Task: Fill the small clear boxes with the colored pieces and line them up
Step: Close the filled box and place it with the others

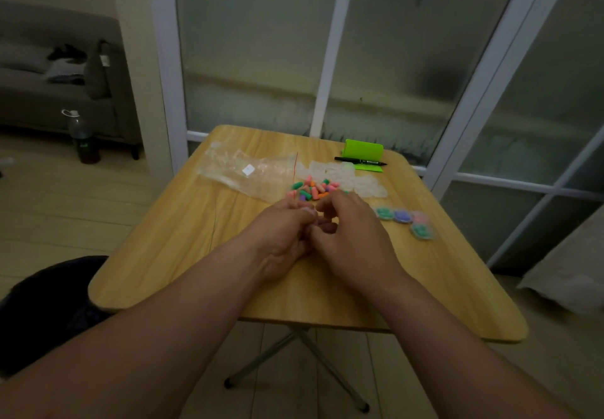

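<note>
Head view, heap: We look down at a heap of colored pieces (313, 188), pink, green, orange and purple. It is our marker for every place below.
Left hand: Our left hand (282, 232) is just on our side of the heap. Its fingers curl in and pinch a small pale thing (308, 211). It may be a clear box, but it is too hidden to tell.
Right hand: Our right hand (354, 234) sits beside the left, fingers curled and touching the left fingers. We cannot tell if it holds anything.
Empty boxes: The empty clear boxes (356, 180) lie just right of the heap.
Filled boxes: The filled boxes (403, 219) sit right of the heap and nearer to us. Their row runs side to side, and the last one drops toward us.
Next move: We think the next full box joins that row. The row is on the right, so the right hand is nearer.
Bag: A plastic bag (248, 170) lies left of the heap.
Far side: A green holder (362, 150) and a black pen (359, 161) sit behind the heap, to the right.
Desk: The desk (196, 255) is light wood with round corners.
Room: Glass doors (408, 59) stand behind the heap. A grey sofa (49, 91) and a bottle (83, 139) are far to its left.
</note>
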### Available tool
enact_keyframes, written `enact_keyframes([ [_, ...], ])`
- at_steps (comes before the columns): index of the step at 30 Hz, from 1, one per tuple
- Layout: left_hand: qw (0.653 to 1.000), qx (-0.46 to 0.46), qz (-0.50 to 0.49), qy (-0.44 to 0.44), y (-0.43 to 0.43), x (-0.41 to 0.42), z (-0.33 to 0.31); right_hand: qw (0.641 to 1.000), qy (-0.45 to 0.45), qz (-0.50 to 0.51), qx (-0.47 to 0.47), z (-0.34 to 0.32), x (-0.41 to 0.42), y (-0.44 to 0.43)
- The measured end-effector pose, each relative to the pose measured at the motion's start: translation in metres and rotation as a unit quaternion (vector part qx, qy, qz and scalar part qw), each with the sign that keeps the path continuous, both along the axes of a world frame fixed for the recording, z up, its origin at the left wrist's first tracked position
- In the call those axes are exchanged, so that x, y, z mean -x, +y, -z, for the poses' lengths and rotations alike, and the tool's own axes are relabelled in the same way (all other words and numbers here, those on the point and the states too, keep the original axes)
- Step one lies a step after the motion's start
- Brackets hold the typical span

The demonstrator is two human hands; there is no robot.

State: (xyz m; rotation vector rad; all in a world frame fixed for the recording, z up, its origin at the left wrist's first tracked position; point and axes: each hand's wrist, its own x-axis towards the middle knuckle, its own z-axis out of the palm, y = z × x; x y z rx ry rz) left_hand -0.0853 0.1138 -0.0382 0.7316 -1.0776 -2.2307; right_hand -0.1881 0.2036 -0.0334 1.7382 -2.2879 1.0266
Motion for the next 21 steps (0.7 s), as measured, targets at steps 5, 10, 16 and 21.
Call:
enact_keyframes([
  [5,1.000,-0.011,0.012,0.000,0.008,0.009,-0.002,0.999,-0.021,0.025,-0.002,0.005,0.002,0.008],
  [10,0.998,-0.052,0.029,-0.001,0.021,0.016,-0.008,0.998,-0.063,0.026,0.006,0.003,0.007,0.022],
  [16,0.997,-0.028,0.049,-0.045,0.033,0.027,-0.010,0.996,-0.085,0.029,0.000,0.003,0.023,0.032],
  [21,0.996,0.013,0.047,-0.070,0.037,0.036,-0.009,0.986,0.008,0.166,-0.005,0.010,0.065,0.037],
])
